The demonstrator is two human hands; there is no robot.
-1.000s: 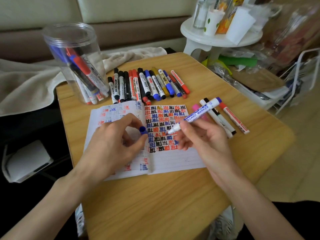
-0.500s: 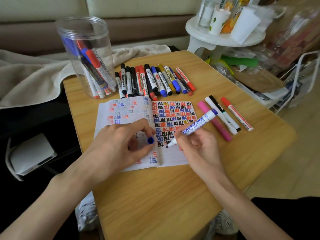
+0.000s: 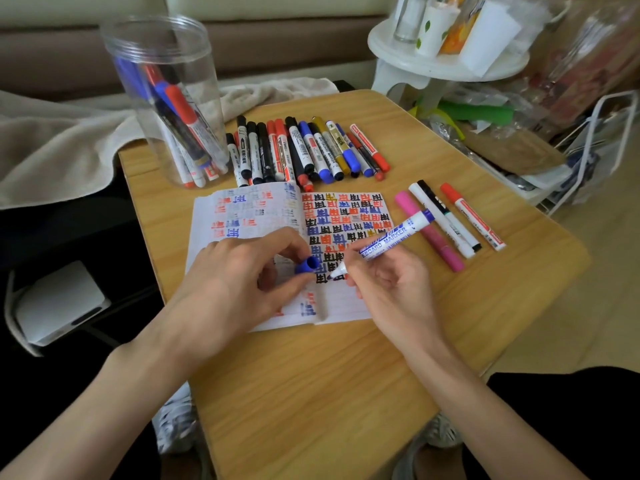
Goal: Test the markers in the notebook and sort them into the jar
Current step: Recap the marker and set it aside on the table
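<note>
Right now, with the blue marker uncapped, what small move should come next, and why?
Probably a short test stroke on the page. The right hand grips the uncapped blue marker with its tip down at the notebook, just beside the last mark of the grid, and the left hand pinches the blue cap close by, ready for recapping afterwards.

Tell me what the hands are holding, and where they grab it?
The right hand holds the blue whiteboard marker low on its barrel, near the tip. The left hand pinches its blue cap between thumb and fingers.
</note>
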